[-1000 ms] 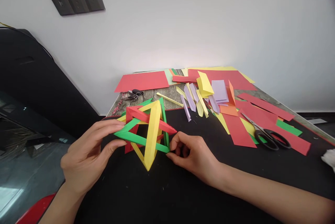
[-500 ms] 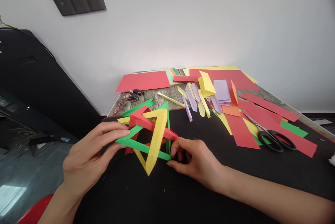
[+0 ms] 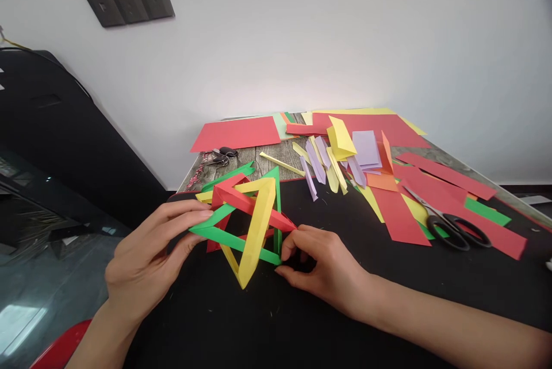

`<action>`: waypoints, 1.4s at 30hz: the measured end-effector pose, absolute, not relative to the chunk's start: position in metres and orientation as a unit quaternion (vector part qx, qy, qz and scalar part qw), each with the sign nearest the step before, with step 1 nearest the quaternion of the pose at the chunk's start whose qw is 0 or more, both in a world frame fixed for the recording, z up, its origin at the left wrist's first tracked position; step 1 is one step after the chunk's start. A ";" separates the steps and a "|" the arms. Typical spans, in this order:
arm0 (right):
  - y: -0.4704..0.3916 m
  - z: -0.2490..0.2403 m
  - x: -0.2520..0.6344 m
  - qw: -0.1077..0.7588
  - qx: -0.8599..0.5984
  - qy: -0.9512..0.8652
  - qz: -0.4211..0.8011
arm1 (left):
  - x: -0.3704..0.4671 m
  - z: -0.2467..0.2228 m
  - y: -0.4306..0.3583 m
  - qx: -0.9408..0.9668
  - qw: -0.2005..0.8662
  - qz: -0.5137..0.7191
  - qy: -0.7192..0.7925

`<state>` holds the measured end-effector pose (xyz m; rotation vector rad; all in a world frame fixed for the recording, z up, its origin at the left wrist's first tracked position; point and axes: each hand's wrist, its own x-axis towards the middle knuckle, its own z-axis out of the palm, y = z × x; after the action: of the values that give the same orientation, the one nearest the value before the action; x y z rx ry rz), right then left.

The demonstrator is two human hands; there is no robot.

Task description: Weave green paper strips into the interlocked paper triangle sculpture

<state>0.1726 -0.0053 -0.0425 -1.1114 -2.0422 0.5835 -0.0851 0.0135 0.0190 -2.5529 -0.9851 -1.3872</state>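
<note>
An openwork paper model (image 3: 257, 232) of interlocked red, yellow and green folded strips is held just over the black mat (image 3: 241, 329). My left hand (image 3: 153, 254) pinches its left green corner between thumb and fingers. At the lower right, my right hand (image 3: 325, 268) has thumb and forefinger closed on the end of the green strip. A yellow point of the model hangs downward between the hands. Behind it lies a folded green strip (image 3: 228, 176), partly covered by the model. The fingertips of my right hand hide the joint they grip.
Black-handled scissors (image 3: 448, 225) rest on red paper strips (image 3: 470, 208) at the right. Folded purple strips (image 3: 315, 163) and a yellow folded piece (image 3: 341, 139) lie at the back centre. A small black-handled tool (image 3: 224, 155) is near a red sheet (image 3: 235, 134).
Both hands keep their grip on the paper model. It has shifted only very slightly, and the view has moved a little.
</note>
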 end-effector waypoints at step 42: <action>-0.007 -0.045 0.171 0.367 -0.460 -0.773 0.236 | -0.087 0.019 0.015 -0.861 0.094 -0.387 -0.315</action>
<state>0.1715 -0.0070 -0.0453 -1.1828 -1.9871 0.6058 -0.0875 0.0151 0.0186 -2.5559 -0.9356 -1.1476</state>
